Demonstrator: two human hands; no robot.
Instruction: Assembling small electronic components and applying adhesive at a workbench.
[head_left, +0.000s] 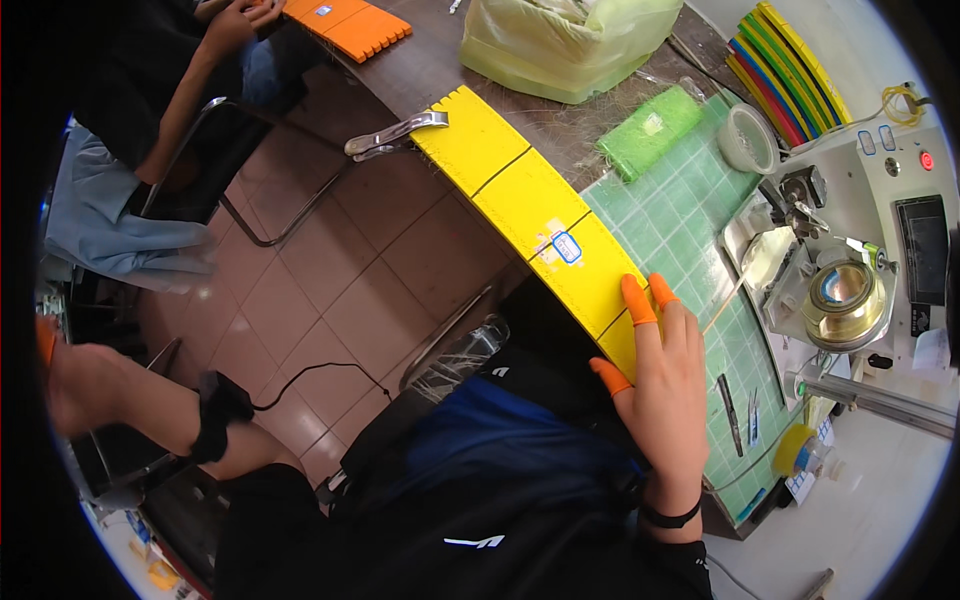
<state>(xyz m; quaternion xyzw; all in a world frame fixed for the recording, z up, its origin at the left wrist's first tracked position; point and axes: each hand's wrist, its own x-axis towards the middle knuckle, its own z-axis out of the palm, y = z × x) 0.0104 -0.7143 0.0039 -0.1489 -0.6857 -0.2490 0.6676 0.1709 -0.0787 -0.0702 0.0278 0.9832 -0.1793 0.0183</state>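
Note:
My right hand (668, 385) lies at the near end of a long yellow strip (505, 190), with its fingers and thumb apart. Orange finger cots cover the thumb and two fingertips, which touch the strip. Dark lines divide the strip, its far end is notched, and a small blue-and-white label (566, 247) sits on it. A silver metal clamp (395, 137) grips its far left edge. Well away at the far left edge is my left hand (78, 385), smeared by motion and partly cut off; a bit of orange shows at its fingers.
A green cutting mat (665, 225) lies under tweezers (730, 415) and a green packet (652, 130). Right of it stand a brass-coloured round pot (845, 300) and a grey machine (905, 180). A yellowish bag (565, 50) is farther back. Another person's arm (185, 105) works near an orange strip (350, 25).

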